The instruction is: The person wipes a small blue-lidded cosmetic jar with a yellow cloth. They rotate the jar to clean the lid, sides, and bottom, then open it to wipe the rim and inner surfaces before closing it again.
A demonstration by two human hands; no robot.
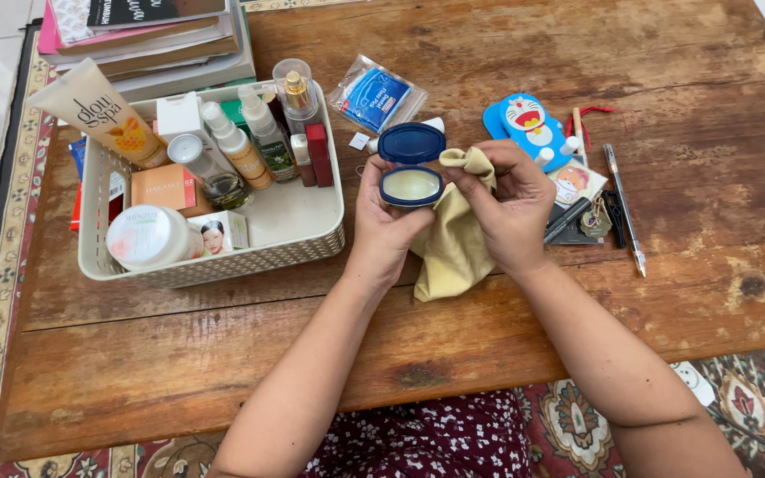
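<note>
My left hand (381, 223) holds a small blue jar (411, 185) of pale balm, its flip lid (412, 142) standing open behind it. My right hand (511, 205) grips a beige cloth (455, 239), with a corner of it wrapped over a fingertip at the jar's right rim. The rest of the cloth hangs down onto the wooden table (489, 336) between my wrists.
A white basket (303, 232) at left holds tubes, bottles, small boxes and a round tub. Books (148, 40) are stacked behind it. A clear sachet (375, 97), a blue cartoon-cat item (524, 124), a silver pen (623, 208) and small charms lie at right.
</note>
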